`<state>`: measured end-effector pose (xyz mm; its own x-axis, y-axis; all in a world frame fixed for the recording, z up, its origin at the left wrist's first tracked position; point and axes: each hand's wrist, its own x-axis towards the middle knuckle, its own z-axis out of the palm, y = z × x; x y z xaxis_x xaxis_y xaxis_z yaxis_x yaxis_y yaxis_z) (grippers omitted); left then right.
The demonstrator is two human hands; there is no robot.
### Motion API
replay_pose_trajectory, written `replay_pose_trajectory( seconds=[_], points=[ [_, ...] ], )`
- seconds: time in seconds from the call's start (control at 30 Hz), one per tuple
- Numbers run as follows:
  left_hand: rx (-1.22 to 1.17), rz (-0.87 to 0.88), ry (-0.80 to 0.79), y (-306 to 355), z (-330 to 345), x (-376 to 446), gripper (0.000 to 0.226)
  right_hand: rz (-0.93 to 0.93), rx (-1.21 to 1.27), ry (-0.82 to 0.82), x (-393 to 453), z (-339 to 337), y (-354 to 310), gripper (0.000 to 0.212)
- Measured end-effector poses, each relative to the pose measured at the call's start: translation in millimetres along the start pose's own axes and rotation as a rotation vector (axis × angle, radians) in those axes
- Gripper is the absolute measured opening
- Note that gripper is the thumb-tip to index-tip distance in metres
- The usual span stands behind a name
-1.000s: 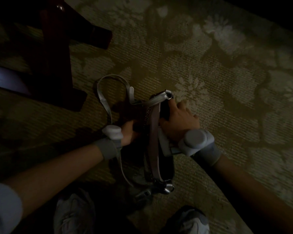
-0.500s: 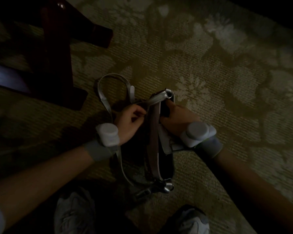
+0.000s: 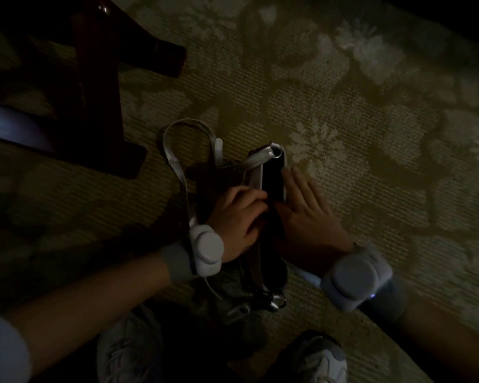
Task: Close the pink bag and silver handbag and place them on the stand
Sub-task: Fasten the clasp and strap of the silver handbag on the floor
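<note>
The silver handbag stands on the carpet in dim light, its top open and dark inside, metal rings at both ends. Its pale strap loops out to the left. My left hand sits over the middle of the bag's top with fingers curled, pinching something at the opening; what it pinches is too dark to make out. My right hand lies flat against the bag's right side, fingers straight and pointing away from me. No pink bag is visible.
The dark wooden feet of a stand occupy the upper left, close to the strap loop. A floral-patterned carpet covers the floor. My two white shoes show at the bottom edge.
My left hand moved right onto the middle of the bag's opening. My right hand let go of the bag's top edge and flattened against its right side.
</note>
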<state>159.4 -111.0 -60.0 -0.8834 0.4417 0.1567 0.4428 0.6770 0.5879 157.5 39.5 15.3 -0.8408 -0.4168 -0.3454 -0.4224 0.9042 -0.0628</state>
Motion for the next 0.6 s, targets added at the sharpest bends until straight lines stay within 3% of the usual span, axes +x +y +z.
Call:
replay_pose_trajectory(
  seconds=[0.07, 0.23, 0.37, 0.53, 0.6],
  points=[
    [-0.076, -0.008, 0.006, -5.1, -1.7, 0.0, 0.028, -0.038, -0.041, 0.090, -4.7, 2.5, -4.8, 0.047],
    [-0.222, -0.083, -0.063, -3.9, -11.0, 5.5, 0.025, -0.196, -0.144, 0.012, -0.3, 8.3, -18.8, 0.040],
    [-0.249, -0.107, -0.069, -0.7, -13.5, 7.6, 0.026, -0.354, -0.224, -0.025, 4.0, 18.9, -11.9, 0.012],
    [-0.217, -0.077, -0.068, -1.8, -12.1, 6.5, 0.025, -0.391, -0.139, -0.149, 5.9, 18.6, -4.1, 0.018],
    [-0.196, -0.064, -0.071, -1.2, -12.6, 5.9, 0.025, -0.425, -0.148, -0.319, 4.2, 10.8, -6.9, 0.023]
  ],
)
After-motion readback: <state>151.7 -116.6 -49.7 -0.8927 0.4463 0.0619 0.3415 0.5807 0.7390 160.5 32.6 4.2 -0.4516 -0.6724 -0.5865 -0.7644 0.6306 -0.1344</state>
